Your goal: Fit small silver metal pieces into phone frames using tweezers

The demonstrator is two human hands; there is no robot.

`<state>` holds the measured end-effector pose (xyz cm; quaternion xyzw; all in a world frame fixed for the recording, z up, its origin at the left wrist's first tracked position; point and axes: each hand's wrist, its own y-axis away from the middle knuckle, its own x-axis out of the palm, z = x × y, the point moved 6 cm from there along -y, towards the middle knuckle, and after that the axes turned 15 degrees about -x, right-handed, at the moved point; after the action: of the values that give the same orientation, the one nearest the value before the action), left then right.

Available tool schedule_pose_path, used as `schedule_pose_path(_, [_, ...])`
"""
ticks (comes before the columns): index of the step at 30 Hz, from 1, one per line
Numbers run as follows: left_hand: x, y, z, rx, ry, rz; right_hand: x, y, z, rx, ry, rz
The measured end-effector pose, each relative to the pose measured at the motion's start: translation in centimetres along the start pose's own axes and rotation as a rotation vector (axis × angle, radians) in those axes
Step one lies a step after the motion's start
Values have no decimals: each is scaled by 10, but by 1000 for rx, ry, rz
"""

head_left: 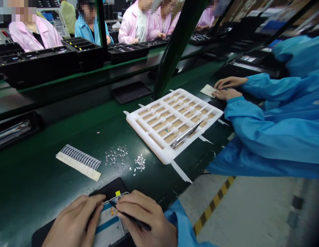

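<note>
"Starting with shapes, what lies between the hands?"

"A flat, thin-framed device (105,231), at the near edge of the view, on a matte black pad (114,185). Its exposed face is pale and smooth, crossed by blue bands, with a small orange patch. A bright yellow tab (118,193) stands out at the far edge."

"Which way does it point?"

"The tabbed edge faces away from the wearer and slants, its right end farther off. The blue bands run roughly alongside that edge. The hands cover too much of the outline for me to tell the long axis."

"And the fingers?"

"The right hand (149,218) grips a slim, dark tool (136,219) between thumb and fingers, its tip angled up and left onto the device's upper part. The left hand (74,219) has its thumb and forefinger drawn close at the far left corner; I cannot tell whether they pinch anything."

"What textures lie beyond?"

"A glossy green bench (154,181). On it, a cream backing strip (78,168) carries a comb-like row of thin metallic slivers, its length slanting down to the right. Just beside it are scattered shiny flecks (117,156) and a tighter silvery heap (140,162). Farther right, a white foam-like tray (169,154) has tan-bottomed slots, and a metallic slab (186,133) leans across it."
</note>
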<state>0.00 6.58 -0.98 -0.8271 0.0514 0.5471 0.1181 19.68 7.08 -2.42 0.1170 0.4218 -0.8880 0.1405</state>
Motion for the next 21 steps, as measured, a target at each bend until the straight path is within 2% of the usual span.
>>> schedule_pose_path(2, [-7,4,-7,123,-90,-68,1,-1,0,30,4,-4])
schedule_pose_path(4, [-11,2,-9,171,-115,-79,4,-1,0,59,9,-1])
schedule_pose_path(7, [-11,-15,3,28,-83,-37,5,-1,-2,117,-29,-59])
schedule_pose_path(11, [-2,-48,30,-167,-165,-95,-8,0,-11,235,-157,-224])
schedule_pose_path(15, [13,-68,40,-204,-210,-58,-28,1,-17,256,-104,-290])
schedule_pose_path(21, [21,-72,37,-218,-328,-36,-37,8,-21,260,-66,-290])
